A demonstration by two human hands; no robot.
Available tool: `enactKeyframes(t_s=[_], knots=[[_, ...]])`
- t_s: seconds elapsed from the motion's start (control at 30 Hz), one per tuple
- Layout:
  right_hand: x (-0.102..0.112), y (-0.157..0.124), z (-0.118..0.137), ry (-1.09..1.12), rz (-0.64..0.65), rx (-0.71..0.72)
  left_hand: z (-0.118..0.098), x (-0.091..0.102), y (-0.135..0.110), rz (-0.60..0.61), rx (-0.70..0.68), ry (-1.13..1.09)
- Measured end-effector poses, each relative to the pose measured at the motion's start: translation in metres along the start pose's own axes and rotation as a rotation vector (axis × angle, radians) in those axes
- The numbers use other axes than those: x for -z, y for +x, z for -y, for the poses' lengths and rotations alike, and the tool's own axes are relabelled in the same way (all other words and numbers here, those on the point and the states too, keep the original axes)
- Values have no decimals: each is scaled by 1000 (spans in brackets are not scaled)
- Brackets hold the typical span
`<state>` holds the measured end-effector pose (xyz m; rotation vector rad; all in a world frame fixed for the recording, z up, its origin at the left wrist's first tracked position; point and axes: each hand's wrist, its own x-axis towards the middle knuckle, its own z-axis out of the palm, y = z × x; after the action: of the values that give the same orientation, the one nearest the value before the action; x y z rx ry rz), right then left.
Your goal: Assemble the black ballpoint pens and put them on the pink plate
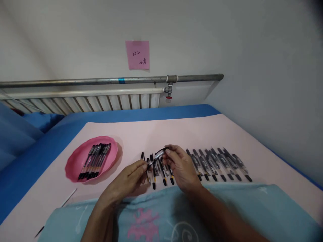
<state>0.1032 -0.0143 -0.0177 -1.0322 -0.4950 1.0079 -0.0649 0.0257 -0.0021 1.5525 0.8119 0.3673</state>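
Note:
Between my two hands is a pen [158, 154] with a clear barrel and dark parts, tilted up to the right. My left hand [132, 174] pinches its lower left end near a metallic tip. At the upper right, the fingers of my right hand [178, 163] close on its dark end. Below and behind the hands lie several loose pen parts [163, 173], some with black caps and orange bits, partly hidden by my fingers. To the right of my right hand, several pens or pen parts [214, 163] lie slanted in a row.
A pink scalloped bowl [69, 164] on the left holds several black-capped pens [94, 160]. A thin white stick [69, 197] lies at the front left. Light blue patterned cloth [151, 215] covers the near edge. Behind the pink surface [141, 129] are a radiator [113, 102] and a pipe.

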Motion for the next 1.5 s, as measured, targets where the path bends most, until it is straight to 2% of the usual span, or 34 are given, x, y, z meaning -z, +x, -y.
enactKeyframes(t_s=[0.4,0.57,0.63,0.73,0.8,0.83,0.93,1.0,1.03,1.07,1.17,1.5], knots=[[0,-3,-2,-138,109,10,2,-2,3,-37,39,1],[-1,-11,-7,-410,268,-13,-2,-3,3,-92,4,-2],[-1,-13,-9,-562,294,82,-2,-3,5,-107,-1,24],[1,-14,-11,-758,327,310,5,-2,10,-145,-47,47],[2,-13,-13,-816,358,368,10,5,13,-238,-94,79],[3,-13,-13,-822,364,368,13,12,13,-336,-116,104],[4,-13,-14,-833,339,368,16,41,8,-784,-126,257],[3,-14,-14,-869,341,391,18,65,2,-1034,-21,448],[3,-15,-13,-892,360,404,19,76,0,-1080,92,569],[2,-16,-13,-913,389,418,20,85,-2,-1083,202,665],[2,-18,-13,-957,498,461,22,101,-3,-1066,355,767],[4,-19,-17,-990,609,475,32,101,15,-1069,461,922]])
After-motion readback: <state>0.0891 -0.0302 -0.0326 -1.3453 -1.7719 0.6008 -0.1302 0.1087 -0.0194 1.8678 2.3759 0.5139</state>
